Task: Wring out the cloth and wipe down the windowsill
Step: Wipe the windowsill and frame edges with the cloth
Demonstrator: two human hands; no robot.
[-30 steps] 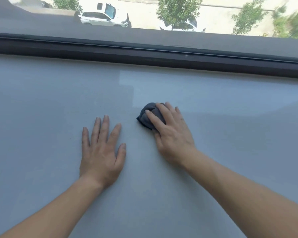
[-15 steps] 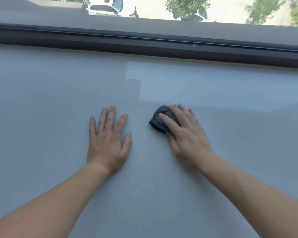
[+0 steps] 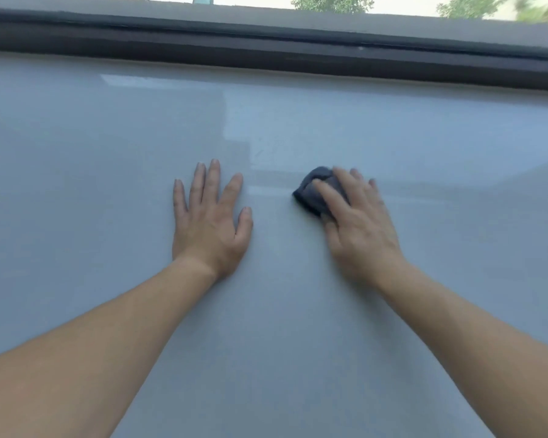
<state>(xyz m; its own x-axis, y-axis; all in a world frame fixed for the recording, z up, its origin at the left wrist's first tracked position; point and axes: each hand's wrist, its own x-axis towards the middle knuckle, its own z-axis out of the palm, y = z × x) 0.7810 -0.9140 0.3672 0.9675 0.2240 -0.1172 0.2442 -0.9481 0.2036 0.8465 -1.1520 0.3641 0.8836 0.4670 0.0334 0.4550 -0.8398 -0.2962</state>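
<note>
Change: the right hand (image 3: 358,222) and the cloth (image 3: 306,196) have slid to the right, away from the left hand (image 3: 211,216). The gap between them is wider, and the view has dipped, so the cars outside are nearly gone.
Right grip: the fingers (image 3: 328,194) lie almost straight across the bunched cloth and press it down. The thumb sits at its near edge, and motion blur hides the rest.
Left grip: it lies flat, fingers spread, palm down on the windowsill (image 3: 108,153). It holds nothing and looks to be bracing.
Cloth: it's a dark little wad on the sill under the right fingertips, its left end poking out.
Handling: it looks soft, light and probably damp, so it may squash and creep from under flat fingers. Better to cover the middle of the wad and tuck the edges in.
Beyond: the dark window frame (image 3: 266,49) runs along the far edge, well clear of the cloth.
</note>
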